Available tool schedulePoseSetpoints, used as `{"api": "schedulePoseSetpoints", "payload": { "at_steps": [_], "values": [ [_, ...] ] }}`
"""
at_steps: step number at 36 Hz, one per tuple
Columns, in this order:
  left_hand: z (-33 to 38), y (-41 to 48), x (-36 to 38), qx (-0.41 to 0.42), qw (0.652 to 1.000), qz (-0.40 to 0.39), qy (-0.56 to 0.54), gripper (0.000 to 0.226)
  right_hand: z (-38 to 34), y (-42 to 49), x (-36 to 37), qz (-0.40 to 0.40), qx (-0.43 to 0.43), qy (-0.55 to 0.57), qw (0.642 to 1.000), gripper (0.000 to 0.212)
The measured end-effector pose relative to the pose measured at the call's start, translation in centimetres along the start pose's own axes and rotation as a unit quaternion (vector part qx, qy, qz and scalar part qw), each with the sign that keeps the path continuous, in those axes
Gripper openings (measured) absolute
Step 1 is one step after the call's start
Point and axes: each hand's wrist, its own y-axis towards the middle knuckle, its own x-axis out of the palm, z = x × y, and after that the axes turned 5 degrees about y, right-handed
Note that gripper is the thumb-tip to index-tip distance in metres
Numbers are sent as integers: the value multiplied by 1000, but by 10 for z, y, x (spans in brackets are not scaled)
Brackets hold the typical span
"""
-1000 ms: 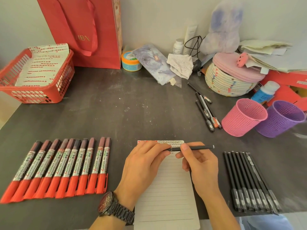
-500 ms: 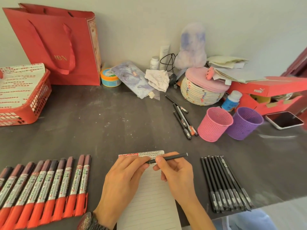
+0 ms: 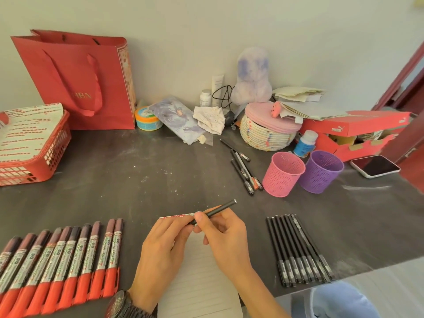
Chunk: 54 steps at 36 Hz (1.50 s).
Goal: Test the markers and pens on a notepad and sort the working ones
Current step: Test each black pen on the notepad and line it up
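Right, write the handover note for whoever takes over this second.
Right hand: grips the black pen above the notepad.
Left hand: fingers pinch the pen's near end.
Things: red markers in a row left of the notepad, black pens in a row to its right, a few loose pens beside the pink cup, purple cup next to it.
Done: no marks show on the visible page; no pen sticks out of either cup.
Left: test this pen, then both rows, and sort the working ones.
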Motion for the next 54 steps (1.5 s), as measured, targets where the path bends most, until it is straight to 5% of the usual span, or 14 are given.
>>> {"api": "schedulePoseSetpoints", "payload": {
  "at_steps": [6, 15, 19, 24, 27, 39, 54],
  "values": [
    [7, 1, -3, -21, 1000, -22, 1, 21, 2, -5, 0, -11, -18, -65, 998, 2],
    [8, 2, -2, -81, 991, -74, 75, 22, -32, -6, -117, 36, 56, -172, 983, 39],
    [4, 2, -1, -95, 989, -82, 76, 22, -58, -2, -182, 30, 106, -348, 931, 52],
    [3, 1, 1, -101, 989, -81, 67, 22, -54, 6, -233, 20, 184, -533, 826, 38],
    [4, 1, 2, -104, 989, -84, 68, 21, -41, 6, -246, -9, 210, -566, 797, 31],
    [8, 2, -1, -101, 988, -92, 71, 22, -11, 3, -248, 7, 189, -516, 836, 13],
    [2, 0, 4, -57, 988, -91, 110, 22, -10, 2, -251, -7, 202, -525, 827, 13]
  ]
}}
